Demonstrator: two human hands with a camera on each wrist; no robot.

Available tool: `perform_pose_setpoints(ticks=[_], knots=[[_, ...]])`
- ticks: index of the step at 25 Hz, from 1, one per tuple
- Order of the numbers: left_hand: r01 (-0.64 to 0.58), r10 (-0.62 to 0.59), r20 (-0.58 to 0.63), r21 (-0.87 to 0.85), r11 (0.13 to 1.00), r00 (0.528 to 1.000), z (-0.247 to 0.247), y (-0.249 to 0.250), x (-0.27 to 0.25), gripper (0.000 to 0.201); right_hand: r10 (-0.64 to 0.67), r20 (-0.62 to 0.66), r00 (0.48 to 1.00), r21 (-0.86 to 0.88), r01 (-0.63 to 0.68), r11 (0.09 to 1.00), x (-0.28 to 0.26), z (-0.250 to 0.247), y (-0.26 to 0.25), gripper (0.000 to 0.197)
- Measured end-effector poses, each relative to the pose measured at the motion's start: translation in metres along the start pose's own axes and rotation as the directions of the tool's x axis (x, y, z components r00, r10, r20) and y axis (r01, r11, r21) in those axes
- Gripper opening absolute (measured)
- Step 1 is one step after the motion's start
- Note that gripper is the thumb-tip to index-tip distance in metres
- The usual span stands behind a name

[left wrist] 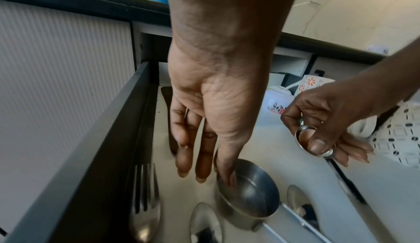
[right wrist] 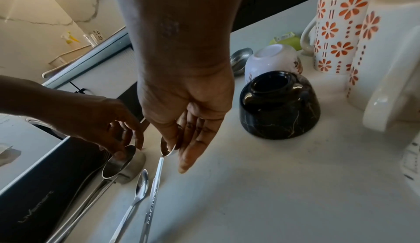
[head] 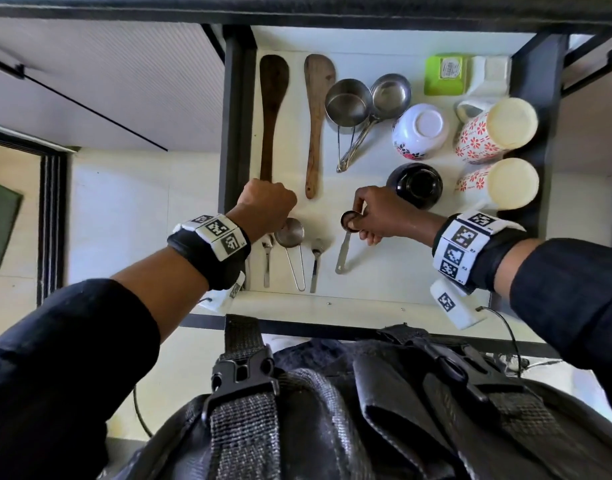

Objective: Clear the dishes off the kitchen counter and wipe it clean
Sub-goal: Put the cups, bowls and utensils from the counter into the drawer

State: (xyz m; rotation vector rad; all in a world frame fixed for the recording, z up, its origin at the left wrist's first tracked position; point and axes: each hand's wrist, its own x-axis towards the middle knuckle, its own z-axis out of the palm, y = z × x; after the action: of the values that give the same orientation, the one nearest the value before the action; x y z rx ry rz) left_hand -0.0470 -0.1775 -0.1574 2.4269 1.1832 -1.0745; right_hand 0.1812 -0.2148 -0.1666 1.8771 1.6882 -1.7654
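Observation:
An open white-lined drawer [head: 367, 292] holds the utensils. My left hand [head: 283, 226] [left wrist: 218, 176] pinches the rim of a steel measuring cup [head: 290, 232] [left wrist: 252, 198] [right wrist: 122, 166] at the drawer's front left, with the thumb inside the cup. My right hand [head: 358, 221] [right wrist: 175, 149] [left wrist: 318, 142] pinches the bowl of a small steel measuring spoon [head: 344, 251] [right wrist: 156, 180] near the drawer's middle. Its long handle points toward me and its tip lies on the drawer floor.
Two wooden spatulas [head: 273, 116] [head: 316, 123] lie at the back left. Nested steel cups [head: 348, 102], an upturned white bowl [head: 420, 131], a black bowl [head: 415, 185], floral mugs [head: 495, 129] and a green box [head: 445, 74] fill the right. Spoons [head: 316, 261] lie beside the measuring cup.

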Motion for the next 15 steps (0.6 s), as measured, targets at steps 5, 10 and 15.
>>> perform_pose_setpoints(ticks=[5, 10, 15], knots=[[-0.039, 0.039, -0.004, -0.014, 0.999, 0.999, 0.001, 0.001, 0.006, 0.015, -0.021, 0.057, 0.998, -0.07, 0.025, 0.997, 0.01, 0.014, -0.001, 0.014], [-0.04, 0.038, -0.025, -0.08, 0.996, 0.999, 0.005, 0.0, 0.008, 0.015, -0.012, 0.067, 0.998, -0.108, 0.019, 0.994, 0.014, 0.029, 0.004, 0.011], [-0.036, 0.031, -0.029, -0.177, 0.984, 0.999, 0.007, -0.002, 0.011, 0.027, -0.034, 0.04, 0.999, -0.321, 0.045, 0.946, 0.019, 0.034, 0.009, 0.02]])
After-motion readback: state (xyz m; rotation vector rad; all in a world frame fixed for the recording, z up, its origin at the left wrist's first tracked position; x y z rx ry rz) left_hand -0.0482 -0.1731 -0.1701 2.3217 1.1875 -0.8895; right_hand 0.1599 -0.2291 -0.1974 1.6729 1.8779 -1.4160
